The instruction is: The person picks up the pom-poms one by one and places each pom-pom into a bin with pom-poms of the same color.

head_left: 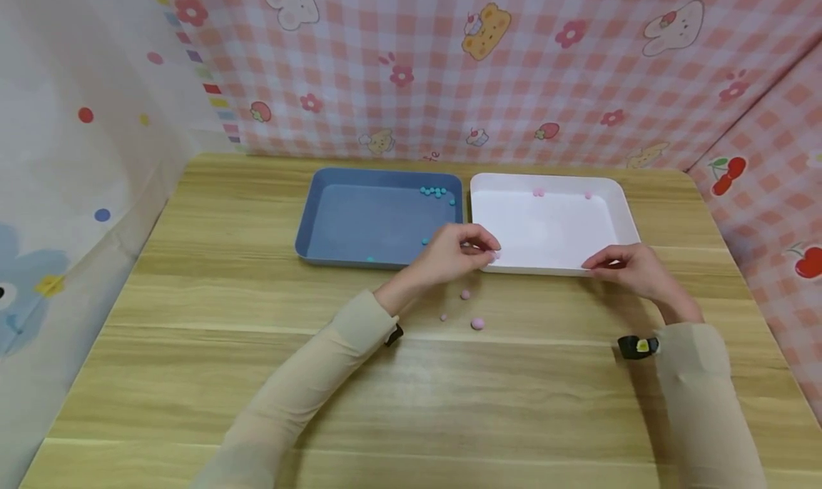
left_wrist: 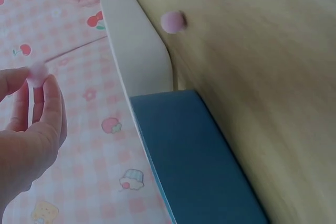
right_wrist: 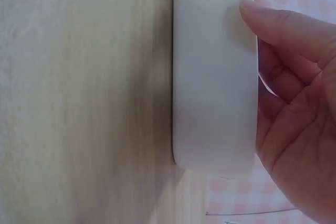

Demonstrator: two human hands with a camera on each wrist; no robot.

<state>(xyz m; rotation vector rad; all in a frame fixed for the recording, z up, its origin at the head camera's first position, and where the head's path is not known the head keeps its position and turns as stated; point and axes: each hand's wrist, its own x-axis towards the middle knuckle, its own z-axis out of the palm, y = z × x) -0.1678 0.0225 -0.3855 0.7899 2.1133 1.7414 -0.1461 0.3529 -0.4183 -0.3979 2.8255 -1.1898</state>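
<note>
Between thumb and fingertips my left hand (head_left: 449, 252) pinches a small matte pink ball (left_wrist: 37, 74). It is held over the near left corner of the white tray (head_left: 546, 269). My right hand (head_left: 632, 269) grips the front rim of that tray near its right end, thumb on the outer wall (right_wrist: 215, 87) and fingers inside. A few pink balls (head_left: 538, 192) lie at the tray's back. On the table before the trays are a large pink ball (head_left: 477, 323), a middling pink ball (head_left: 465, 295) and a tiny pink ball (head_left: 443, 318).
A blue-grey tray (head_left: 359, 221) stands close to the left of the white one. Several teal balls (head_left: 438, 194) cluster at its back right, with others near its front. Both trays sit on a wooden table (head_left: 449, 403) before a pink checked cloth (head_left: 424, 111).
</note>
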